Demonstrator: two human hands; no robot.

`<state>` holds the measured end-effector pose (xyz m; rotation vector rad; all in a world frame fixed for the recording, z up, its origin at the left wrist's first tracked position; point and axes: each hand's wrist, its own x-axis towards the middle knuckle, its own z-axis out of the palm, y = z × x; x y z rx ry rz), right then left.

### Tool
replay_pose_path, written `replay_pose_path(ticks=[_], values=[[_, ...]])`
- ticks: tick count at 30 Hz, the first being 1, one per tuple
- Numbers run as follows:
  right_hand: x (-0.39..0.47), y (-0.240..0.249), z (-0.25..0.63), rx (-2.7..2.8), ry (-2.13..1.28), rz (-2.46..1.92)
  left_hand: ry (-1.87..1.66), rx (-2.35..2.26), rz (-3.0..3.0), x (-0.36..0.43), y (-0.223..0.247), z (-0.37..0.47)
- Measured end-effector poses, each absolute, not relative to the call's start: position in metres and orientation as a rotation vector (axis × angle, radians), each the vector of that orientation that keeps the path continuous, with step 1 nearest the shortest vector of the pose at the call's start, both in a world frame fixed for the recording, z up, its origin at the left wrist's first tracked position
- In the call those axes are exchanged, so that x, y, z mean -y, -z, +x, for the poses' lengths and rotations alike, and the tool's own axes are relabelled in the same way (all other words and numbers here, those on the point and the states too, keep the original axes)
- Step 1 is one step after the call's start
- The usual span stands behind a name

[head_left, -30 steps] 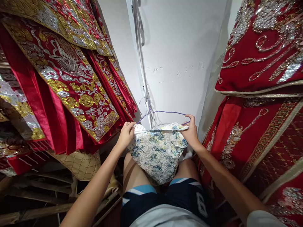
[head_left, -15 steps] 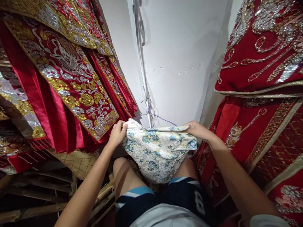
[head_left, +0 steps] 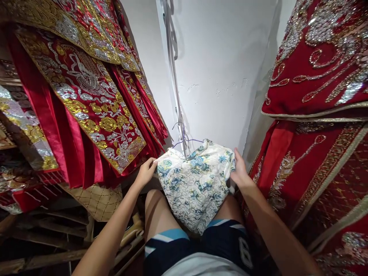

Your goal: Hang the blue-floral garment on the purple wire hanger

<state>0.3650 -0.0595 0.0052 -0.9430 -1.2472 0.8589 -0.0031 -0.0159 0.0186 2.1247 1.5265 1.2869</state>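
Note:
A short-sleeved shirt [head_left: 198, 180] with a blue, white and yellow floral print hangs in front of my knees, its collar at the top and its body spread downward. A thin purple wire hanger [head_left: 196, 140] shows at its neck, the hook up against a pale upright pole. My left hand [head_left: 147, 170] pinches the shirt's left shoulder edge between thumb and fingers. At the right sleeve, my right hand [head_left: 240, 170] has hold of the edge, with its fingers pointing up and partly hidden by the cloth.
Red costumes with gold and silver sequins [head_left: 106, 115] hang on the left. Red beaded garments [head_left: 316, 73] hang close on the right. A white wall [head_left: 215, 57] with a pale pole [head_left: 172, 69] stands ahead. Bamboo furniture [head_left: 51, 234] sits at lower left.
The shirt's top edge, folded over before, now lies opened out, showing collar and shoulders. My right hand has shifted down along the right edge; my left hand moved slightly right and down.

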Motion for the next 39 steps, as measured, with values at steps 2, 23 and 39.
replay_pose_path(ticks=[2, 23, 39], values=[[0.055, -0.012, 0.374, 1.156, -0.946, -0.905, -1.444, -1.568, 2.042, 0.018, -0.015, -0.002], [0.053, -0.017, 0.373, 0.423, -1.194, -0.756, -1.659, -1.049, 1.773, 0.016, -0.059, 0.002], [0.090, -0.044, 0.342, 0.454, -1.114, -0.636, -2.053, -1.397, 2.410, 0.040, -0.067, -0.008]])
